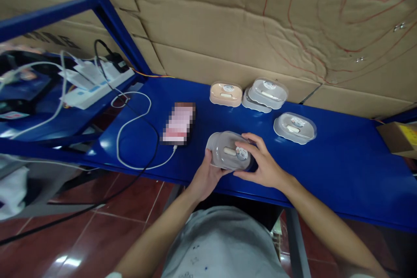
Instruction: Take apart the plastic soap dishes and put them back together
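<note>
Near the table's front edge I hold a small oval grey soap box [224,160] with a clear lid, a pale handle piece and a round sticker. My left hand [208,178] grips its left end and underside, the thumb on the near left side. Around the lid's right end curl the fingers of my right hand [260,163], one fingertip on top by the sticker. Similar boxes lie farther back: a peach box [226,94], a clear-lidded grey box [269,94] resting partly on another grey box [256,103], and a whitish box [295,128] to the right.
A phone [179,124] with a blurred screen lies left of my hands, its white cable [118,139] looping over the blue table [342,169]. A power strip [87,91] with plugs is at far left. A cardboard wall [211,30] stands behind; a carton [399,139] sits at right.
</note>
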`<state>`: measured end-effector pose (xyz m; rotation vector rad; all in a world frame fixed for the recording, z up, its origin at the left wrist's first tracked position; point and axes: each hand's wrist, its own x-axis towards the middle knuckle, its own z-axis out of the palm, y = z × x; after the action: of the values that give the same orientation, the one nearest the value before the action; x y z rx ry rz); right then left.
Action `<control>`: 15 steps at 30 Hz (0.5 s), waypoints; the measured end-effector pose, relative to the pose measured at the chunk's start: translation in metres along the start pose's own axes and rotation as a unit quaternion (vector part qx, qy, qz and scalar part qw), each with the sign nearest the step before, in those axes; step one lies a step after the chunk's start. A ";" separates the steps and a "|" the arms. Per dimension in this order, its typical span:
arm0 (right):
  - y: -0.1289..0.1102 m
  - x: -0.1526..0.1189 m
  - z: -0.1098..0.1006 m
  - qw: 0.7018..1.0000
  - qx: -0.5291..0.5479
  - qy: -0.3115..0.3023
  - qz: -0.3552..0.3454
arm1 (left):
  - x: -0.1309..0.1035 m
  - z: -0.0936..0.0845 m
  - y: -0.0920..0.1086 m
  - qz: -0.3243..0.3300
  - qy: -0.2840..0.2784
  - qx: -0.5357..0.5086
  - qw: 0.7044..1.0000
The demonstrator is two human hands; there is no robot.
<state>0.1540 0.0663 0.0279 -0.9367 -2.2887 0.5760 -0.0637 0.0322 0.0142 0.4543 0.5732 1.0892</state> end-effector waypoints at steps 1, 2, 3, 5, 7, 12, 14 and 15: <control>0.000 0.000 0.000 1.000 -0.002 -0.002 0.002 | 0.000 0.000 0.000 0.003 -0.002 -0.002 1.000; 0.000 0.000 0.000 1.000 -0.005 -0.004 0.002 | 0.000 0.001 0.000 0.005 -0.003 -0.003 1.000; 0.000 0.000 0.001 1.000 -0.008 -0.003 0.000 | 0.000 0.001 0.001 0.007 -0.005 -0.003 1.000; 0.000 -0.001 0.002 1.000 -0.007 0.002 0.001 | 0.000 0.001 0.001 0.004 -0.011 -0.003 1.000; -0.001 0.000 0.003 1.000 0.005 0.008 0.012 | 0.000 0.000 0.002 0.001 -0.017 -0.004 1.000; -0.002 0.001 0.003 1.000 0.019 0.013 0.008 | 0.000 -0.004 0.000 0.002 -0.010 0.011 1.000; -0.003 0.000 0.001 1.000 0.009 0.015 -0.006 | 0.000 -0.005 -0.003 0.003 -0.002 0.025 1.000; -0.004 -0.001 -0.001 1.000 0.004 0.014 -0.010 | 0.000 -0.005 -0.005 0.005 0.005 0.035 0.999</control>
<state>0.1536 0.0631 0.0308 -0.9105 -2.2678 0.5594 -0.0636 0.0302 0.0074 0.5137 0.6194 1.0842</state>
